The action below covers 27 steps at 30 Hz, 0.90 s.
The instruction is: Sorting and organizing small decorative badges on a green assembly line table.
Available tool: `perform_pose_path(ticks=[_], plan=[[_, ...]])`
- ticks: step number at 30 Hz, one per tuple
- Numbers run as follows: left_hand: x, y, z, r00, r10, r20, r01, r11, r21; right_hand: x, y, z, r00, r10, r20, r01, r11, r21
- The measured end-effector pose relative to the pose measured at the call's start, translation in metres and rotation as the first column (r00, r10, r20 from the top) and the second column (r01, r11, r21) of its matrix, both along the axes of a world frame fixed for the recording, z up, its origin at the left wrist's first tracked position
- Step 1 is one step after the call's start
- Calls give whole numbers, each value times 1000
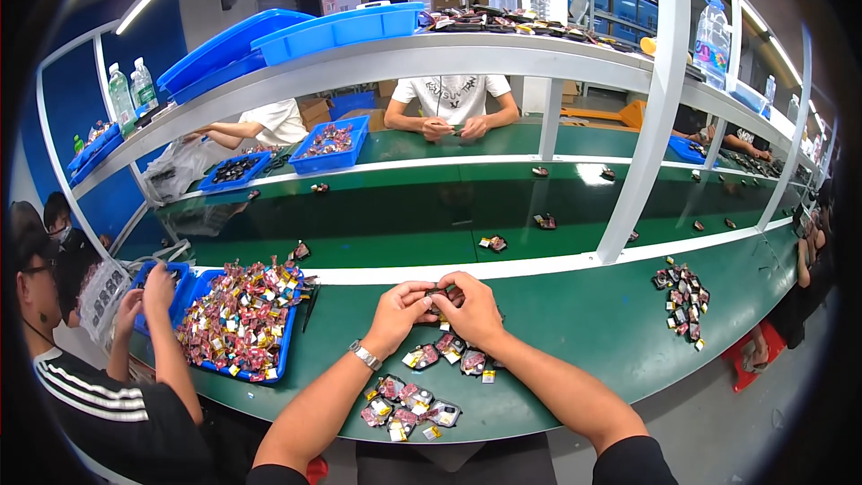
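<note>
My left hand (401, 313) and my right hand (470, 309) meet over the green worktop, fingers pinched together. Between them is a small black electronic unit (435, 295), mostly covered by my fingers. Just below my hands, several like units (449, 347) with red wiring and white-and-yellow battery pouches lie on the bench. Closer to me lies another loose group of units (409, 406). To the left of my hands, a blue tray (289, 341) is heaped with red, white and yellow battery assemblies (238, 319).
A conveyor belt (395, 216) carrying scattered units runs beyond a white rail (359, 275). A slanted white post (639, 126) rises at right, near another group of units (682, 304). A co-worker (99, 377) works at left; another person (453, 103) sits opposite. Overhead, a shelf (395, 56) holds blue trays.
</note>
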<state>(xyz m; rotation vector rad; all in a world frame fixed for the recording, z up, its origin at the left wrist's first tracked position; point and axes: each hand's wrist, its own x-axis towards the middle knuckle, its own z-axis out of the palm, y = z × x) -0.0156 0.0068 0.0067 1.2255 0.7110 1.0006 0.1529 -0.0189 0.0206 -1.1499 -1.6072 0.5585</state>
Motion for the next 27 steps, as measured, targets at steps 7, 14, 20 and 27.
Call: perform_pose_path(ticks=[7,14,20,27], plan=[[-5,4,-4,996,-41,79,45,998,-51,6,-3,3,940,-73,333,-79,903,422],[-4,4,-5,996,-47,76,52,997,-57,5,-4,1,904,-112,412,-78,906,417],[-3,3,-5,996,-36,78,42,996,-73,4,-1,-6,905,-137,402,-56,900,432],[3,1,-4,997,20,69,-17,999,-52,-1,-2,-4,907,-186,377,-12,886,463]])
